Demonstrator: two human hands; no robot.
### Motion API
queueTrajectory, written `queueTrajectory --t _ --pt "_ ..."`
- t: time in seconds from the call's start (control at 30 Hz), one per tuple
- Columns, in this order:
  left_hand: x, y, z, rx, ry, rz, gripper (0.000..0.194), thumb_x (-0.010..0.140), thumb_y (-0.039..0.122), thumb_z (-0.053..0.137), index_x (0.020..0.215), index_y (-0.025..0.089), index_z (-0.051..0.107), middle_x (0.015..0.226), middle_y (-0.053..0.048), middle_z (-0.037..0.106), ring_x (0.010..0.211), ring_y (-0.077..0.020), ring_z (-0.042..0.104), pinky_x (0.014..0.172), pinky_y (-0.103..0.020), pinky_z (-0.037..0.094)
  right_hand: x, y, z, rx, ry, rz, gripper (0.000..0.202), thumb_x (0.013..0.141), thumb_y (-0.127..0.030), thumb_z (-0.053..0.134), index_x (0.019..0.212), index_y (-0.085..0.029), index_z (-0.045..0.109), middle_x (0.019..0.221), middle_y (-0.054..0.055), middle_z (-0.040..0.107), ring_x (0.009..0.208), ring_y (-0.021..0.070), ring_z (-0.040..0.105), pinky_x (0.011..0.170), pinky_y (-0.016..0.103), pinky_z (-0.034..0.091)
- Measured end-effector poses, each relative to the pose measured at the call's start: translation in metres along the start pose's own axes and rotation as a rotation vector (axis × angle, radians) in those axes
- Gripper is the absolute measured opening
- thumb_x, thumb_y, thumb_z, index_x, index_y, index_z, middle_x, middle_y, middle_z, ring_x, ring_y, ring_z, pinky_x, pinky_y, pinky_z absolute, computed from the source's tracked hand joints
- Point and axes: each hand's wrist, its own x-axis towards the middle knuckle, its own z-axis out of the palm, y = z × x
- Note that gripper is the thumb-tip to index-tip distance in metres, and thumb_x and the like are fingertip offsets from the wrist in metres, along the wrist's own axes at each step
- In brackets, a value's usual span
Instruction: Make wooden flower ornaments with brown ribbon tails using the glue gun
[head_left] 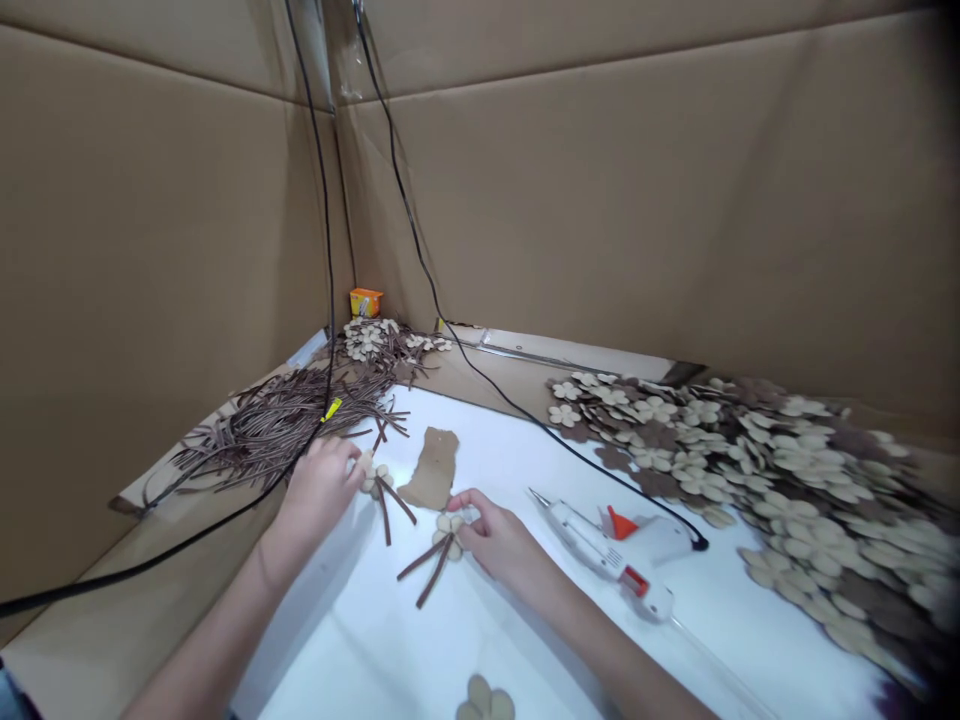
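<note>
My left hand [326,480] is closed at the edge of a beige flower cutout [382,484] with two brown strips hanging from it like stems; its fingertips pinch a petal. Close by, my right hand [499,540] has thumb and finger on a second beige flower cutout [448,524], also with two brown strips [431,582] spread toward me. Both flowers are at the white board [352,640]. Between and behind them lies a torn piece of brown cardboard [435,468]. Another flower cutout [486,700] is partly cut off at the bottom edge.
A white glue gun [592,540] with a red trigger and a clear glue stick lies right of my right hand. Flower cutouts [810,490] are heaped at the right, brown strips [285,425] at the left. Black cables [420,250] cross the space. Cardboard walls [637,200] enclose it.
</note>
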Motion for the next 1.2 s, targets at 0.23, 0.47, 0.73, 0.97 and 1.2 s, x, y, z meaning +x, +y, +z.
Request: queueTrajectory --t 0.23,0.47,0.73,0.97,1.2 --pt "0.052 0.013 0.023 0.053 -0.033 -0.101 0.027 0.081 0.032 0.052 0.094 0.011 0.061 0.105 -0.018 0.059 0.105 -0.0305 0.05 0.082 -0.035 0.041 -0.002 0.0 0.001 -0.063 0.045 -0.031 0.02 0.077 -0.016 0.042 0.092 -0.022 0.053 0.045 -0.01 0.043 0.042 0.0092 0.037 0.048 0.02 0.024" --pt "0.055 0.01 0.031 -0.121 -0.017 -0.085 0.016 0.077 0.018 0.048 0.075 0.012 0.063 0.09 -0.016 0.062 0.094 -0.0284 0.055 0.083 -0.035 0.04 -0.003 0.002 -0.002 -0.035 0.05 -0.064 0.02 0.075 -0.014 0.045 0.089 -0.022 0.056 0.048 -0.009 0.043 0.045 0.0088 0.037 0.048 0.019 0.023" --pt "0.021 0.001 -0.032 -0.83 0.038 -0.049 0.023 0.084 0.041 0.046 0.082 0.018 0.048 0.079 -0.002 0.058 0.069 -0.0143 0.054 0.061 -0.022 0.043 -0.005 0.003 -0.002 0.02 0.056 -0.102 0.022 0.073 -0.013 0.043 0.088 -0.021 0.056 0.043 -0.01 0.045 0.041 0.009 0.042 0.045 0.018 0.027" --pt "-0.011 0.026 -0.045 -1.576 -0.266 -0.005 0.022 0.077 0.033 0.066 0.081 0.018 0.051 0.08 0.0 0.055 0.07 -0.0096 0.05 0.066 -0.019 0.042 -0.023 -0.024 -0.013 -0.016 0.305 -0.242 0.021 0.076 -0.014 0.041 0.088 -0.021 0.056 0.053 -0.007 0.046 0.049 0.0112 0.044 0.053 0.022 0.033" --pt "-0.031 0.05 -0.034 -1.552 -0.47 0.136 0.019 0.082 0.033 0.06 0.079 0.017 0.05 0.073 0.001 0.053 0.063 -0.0091 0.047 0.061 -0.021 0.036 -0.047 -0.052 -0.021 -0.184 0.397 -0.752 0.031 0.077 -0.023 0.061 0.108 -0.021 0.058 0.112 0.008 0.056 0.109 0.0206 0.047 0.092 0.032 0.038"
